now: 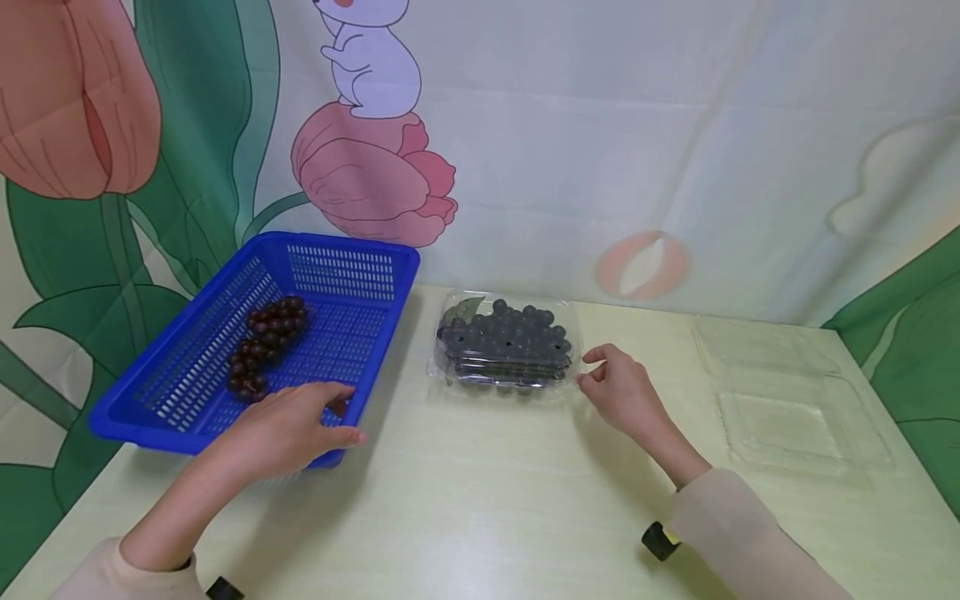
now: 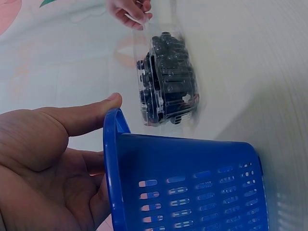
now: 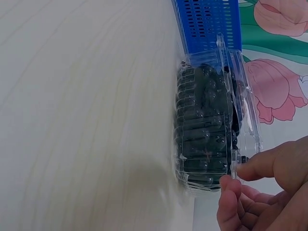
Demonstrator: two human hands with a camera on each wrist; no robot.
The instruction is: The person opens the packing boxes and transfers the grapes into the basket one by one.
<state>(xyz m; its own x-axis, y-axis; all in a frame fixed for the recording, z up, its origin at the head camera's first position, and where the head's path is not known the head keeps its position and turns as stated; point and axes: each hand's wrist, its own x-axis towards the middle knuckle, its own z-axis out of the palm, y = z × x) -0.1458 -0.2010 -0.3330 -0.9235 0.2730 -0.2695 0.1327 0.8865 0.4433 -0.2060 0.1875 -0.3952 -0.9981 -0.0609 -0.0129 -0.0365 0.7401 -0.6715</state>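
My left hand (image 1: pixel 288 429) is at the near right corner of a blue plastic basket (image 1: pixel 384 329). Its thumb stretches past the rim on the outside; the other fingers dip inside, their tips partly hidden. In the basket lies a bunch of dark red grapes (image 1: pixel 268 337). My right hand (image 1: pixel 618 390) is at the right end of a clear plastic box (image 1: pixel 573 329) packed with dark grapes (image 1: pixel 510 333). In the right wrist view, my thumb and forefinger pinch the clear edge of the box. Its lid appears folded down.
A clear plastic tray (image 1: pixel 806 417) with a hinged lid lies at the right of the pale table (image 1: pixel 480 517). A printed cloth (image 1: pixel 555 167) hangs behind the table. Green cloth (image 1: pixel 922 375) borders the right side.
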